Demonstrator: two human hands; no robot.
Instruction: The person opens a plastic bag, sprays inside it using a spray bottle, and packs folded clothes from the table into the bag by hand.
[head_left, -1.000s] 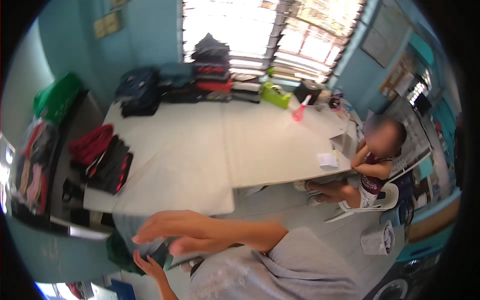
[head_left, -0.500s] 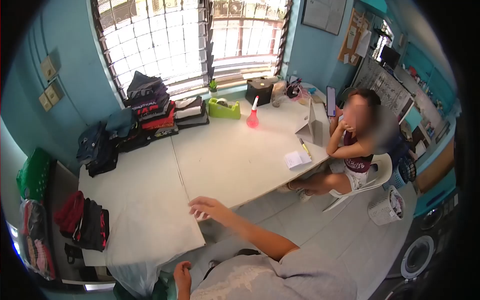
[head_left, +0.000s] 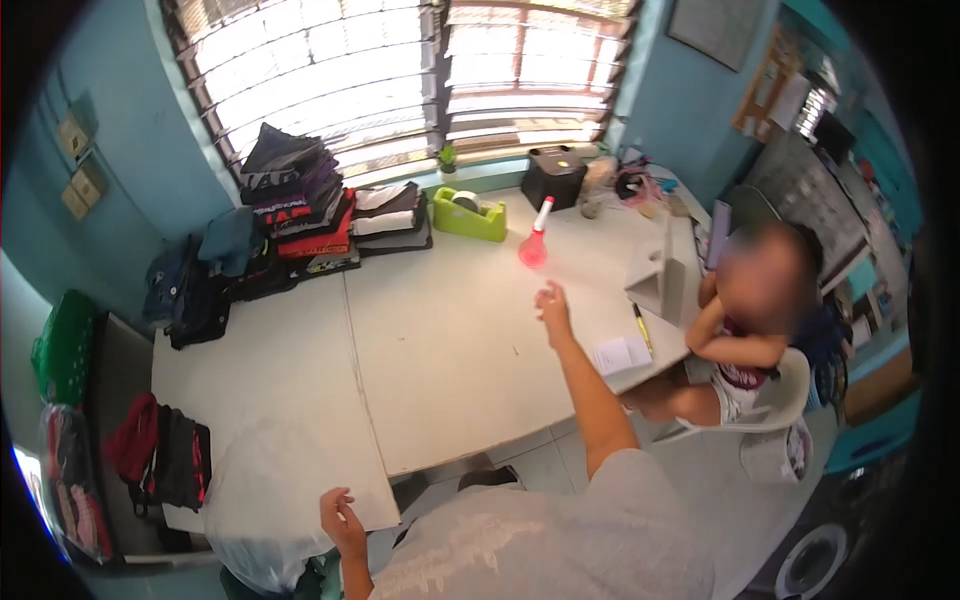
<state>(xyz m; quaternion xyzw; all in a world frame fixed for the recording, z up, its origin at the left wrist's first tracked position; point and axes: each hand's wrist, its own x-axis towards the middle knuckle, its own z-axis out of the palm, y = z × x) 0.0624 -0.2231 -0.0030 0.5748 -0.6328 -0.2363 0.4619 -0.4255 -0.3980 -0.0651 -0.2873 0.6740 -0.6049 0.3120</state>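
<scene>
My right hand [head_left: 551, 312] is stretched out over the white table [head_left: 450, 390], fingers apart and nothing in them. Just beyond its fingertips stands a pink, see-through spray bottle [head_left: 533, 249] with a white and red top; hand and bottle are apart. My left hand [head_left: 343, 522] hangs low by the table's front corner, fingers loosely bent and apart, holding nothing that I can see. Beside it, a clear plastic sheet or bag [head_left: 262, 500] drapes over the table's front edge.
Folded clothes [head_left: 295, 205] are stacked by the window, with more clothes [head_left: 165, 455] at the left. A green tape dispenser [head_left: 470, 217], a black box [head_left: 553, 180], a notepad [head_left: 620, 355] and a yellow pen [head_left: 642, 328] lie about. Another person [head_left: 745, 345] sits at right.
My right hand has moved forward and right across the table, toward the spray bottle. My left hand has shifted slightly left and up. The view has turned a little.
</scene>
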